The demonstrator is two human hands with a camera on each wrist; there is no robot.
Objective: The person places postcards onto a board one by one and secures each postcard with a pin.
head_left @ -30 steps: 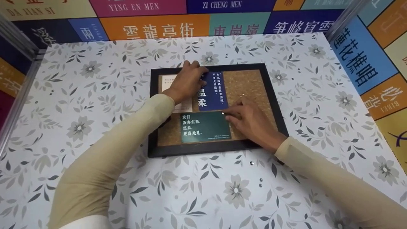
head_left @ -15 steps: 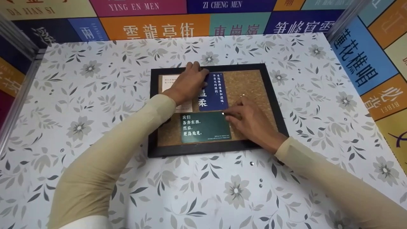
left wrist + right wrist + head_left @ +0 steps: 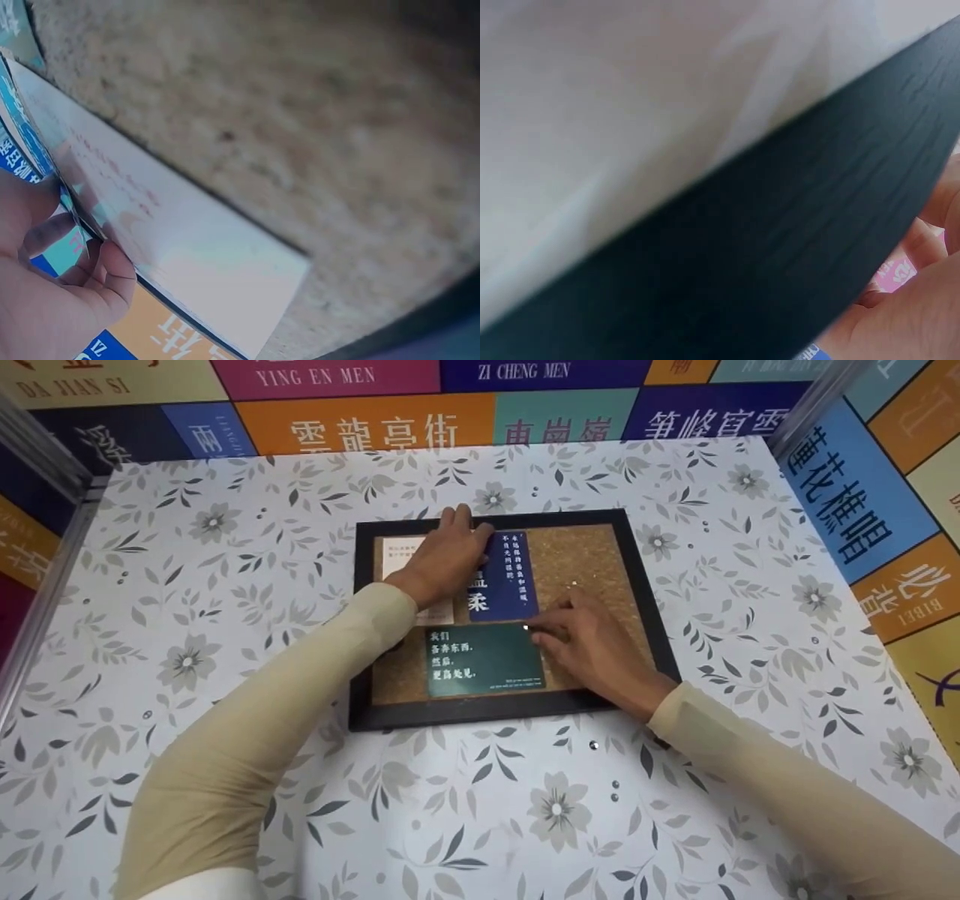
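Note:
A black-framed cork board (image 3: pixel 592 555) lies on the table, bearing a pale card (image 3: pixel 396 556), a blue card (image 3: pixel 510 585) and a green card (image 3: pixel 487 660) with white writing. My left hand (image 3: pixel 442 559) reaches over the pale card and covers the blue card's upper left part. In the left wrist view, its curled fingers (image 3: pixel 112 274) pinch an edge of the blue card, seen nearly edge-on. My right hand (image 3: pixel 596 645) pinches a small white pushpin (image 3: pixel 526 627) at the green card's upper right corner. The pin's point is hidden. Another small white thing (image 3: pixel 574 583) shows beside that hand's knuckles.
The board rests on a floral table cover (image 3: pixel 465 802). Behind it stands a wall of coloured panels (image 3: pixel 360 424) with writing, which continues along the right side (image 3: pixel 847 502). The board's dark rim (image 3: pixel 780 217) crosses the right wrist view.
My left hand shifts very slightly to the right, and the part of the blue card's large writing that shows beside it changes a little. The right hand stays in place.

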